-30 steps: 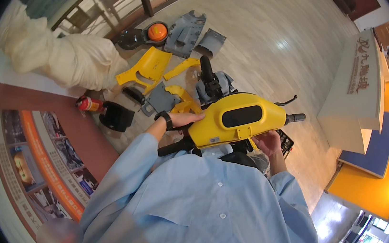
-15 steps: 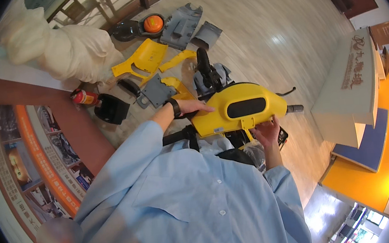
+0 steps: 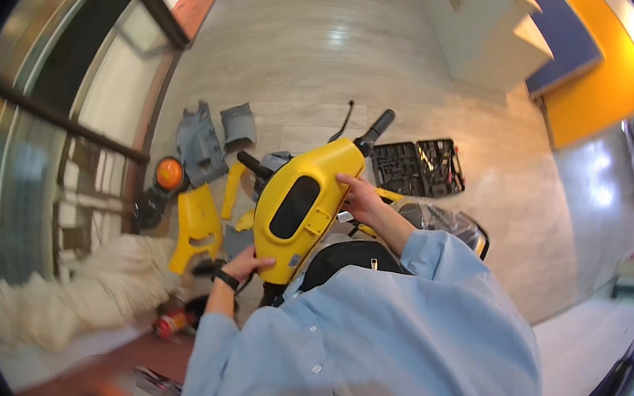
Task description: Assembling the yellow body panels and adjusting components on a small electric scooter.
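A yellow scooter handlebar cover (image 3: pixel 278 237) with a dark oval window sits tilted over the handlebars, held between my hands. My left hand (image 3: pixel 242 267) grips its lower left end, thumb on the yellow face and a dark band round the wrist. At its right edge my right hand (image 3: pixel 362 199) has the thumb on top, with the other fingers partly hidden beneath. Past the cover's right end stick out a black handlebar grip (image 3: pixel 379 127) and a thin brake lever (image 3: pixel 344 119). Just below the cover lies a black scooter seat (image 3: pixel 348 261), partly hidden by my shirt.
An opened black tool case (image 3: pixel 417 168) lies right of the scooter. Grey panels (image 3: pixel 200 142), a yellow panel (image 3: pixel 196 223) and an orange round part (image 3: pixel 169 173) lie at left. A draped cream cloth (image 3: pixel 85 291), a red extinguisher (image 3: pixel 171 324) and a white counter (image 3: pixel 478 31) stand around.
My view has turned to the right, bringing the tool case into sight. Both hands still hold the cover; my right hand now grips its right edge higher up, thumb on top.
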Available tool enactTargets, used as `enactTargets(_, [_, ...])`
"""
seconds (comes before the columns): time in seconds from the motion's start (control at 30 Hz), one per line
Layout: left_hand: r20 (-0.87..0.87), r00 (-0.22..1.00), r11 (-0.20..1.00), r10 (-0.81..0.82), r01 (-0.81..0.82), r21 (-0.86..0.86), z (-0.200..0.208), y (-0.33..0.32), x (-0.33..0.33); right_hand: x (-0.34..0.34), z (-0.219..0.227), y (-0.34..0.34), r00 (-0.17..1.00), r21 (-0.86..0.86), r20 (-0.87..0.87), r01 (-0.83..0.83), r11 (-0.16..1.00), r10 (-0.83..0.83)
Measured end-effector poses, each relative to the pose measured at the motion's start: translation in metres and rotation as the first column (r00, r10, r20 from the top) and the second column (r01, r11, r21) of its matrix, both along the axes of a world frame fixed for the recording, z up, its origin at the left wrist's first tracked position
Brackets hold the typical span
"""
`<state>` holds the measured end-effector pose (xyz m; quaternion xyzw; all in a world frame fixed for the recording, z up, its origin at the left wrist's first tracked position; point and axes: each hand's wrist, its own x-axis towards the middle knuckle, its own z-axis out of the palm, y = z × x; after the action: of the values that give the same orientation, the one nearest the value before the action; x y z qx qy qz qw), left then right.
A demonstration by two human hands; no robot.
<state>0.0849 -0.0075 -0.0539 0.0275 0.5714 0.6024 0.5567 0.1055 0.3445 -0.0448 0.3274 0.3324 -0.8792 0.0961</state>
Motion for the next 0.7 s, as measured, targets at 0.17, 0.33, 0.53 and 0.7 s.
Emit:
enactTargets(0.17, [0.015, 0.998, 0.997, 0.065, -0.064, -0.047, 0.001, -0.007, 0.000, -0.001, 0.005, -0.009, 1.000, 0.034, -0.010, 0.011, 0.999, -0.011])
enactTargets(0.33, [0.094, 0.959, 0.964, 0.267, -0.263, -0.045, 0.003, -0.004, 0.001, -0.006, 0.038, 0.001, 0.994, 0.104, 0.033, -0.112, 0.988, 0.109])
enactTargets(0.53, [0.099, 0.930, 0.932, 0.355, -0.344, -0.114, -0.002, -0.007, 0.000, -0.016, 0.059, 0.004, 0.983, 0.127, 0.175, 0.037, 0.991, -0.059])
enactTargets(0.7, [0.161, 0.881, 0.884, 0.444, -0.402, -0.241, -0.004, -0.028, 0.006, -0.016, 0.032, -0.002, 0.993, 0.093, 0.101, 0.050, 0.994, -0.060])
